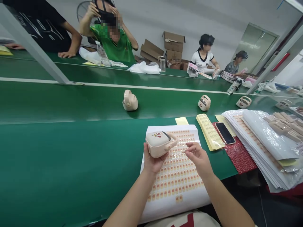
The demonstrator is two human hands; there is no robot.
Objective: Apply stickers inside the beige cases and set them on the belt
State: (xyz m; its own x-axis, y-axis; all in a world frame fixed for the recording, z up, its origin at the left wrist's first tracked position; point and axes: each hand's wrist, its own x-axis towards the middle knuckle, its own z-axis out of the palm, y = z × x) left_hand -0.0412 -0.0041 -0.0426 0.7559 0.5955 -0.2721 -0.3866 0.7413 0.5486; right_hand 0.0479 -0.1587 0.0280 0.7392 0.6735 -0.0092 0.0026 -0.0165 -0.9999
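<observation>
My left hand point(152, 160) is closed around the underside of a small cream device with a carry handle point(157, 148). The device is tilted, and a red printed motif and a dark strip show on it. To its right, my right hand point(197, 157) hovers over a white sticker sheet point(172, 201), thumb and fingertips brought together. Anything pinched there is too small to make out. Rows of small orange and beige stickers cover the sheet, which lies partly under both hands and reaches past the table's front edge.
Similar cream devices point(130, 101) stand spaced along the green belt point(163, 105). Right of the sheet lie a yellow sticker strip point(209, 132), a phone point(224, 133), red bubble wrap point(240, 154) and a bagged stack of sheets point(265, 151). Metal posts point(35, 41) rise beyond; several people sit opposite.
</observation>
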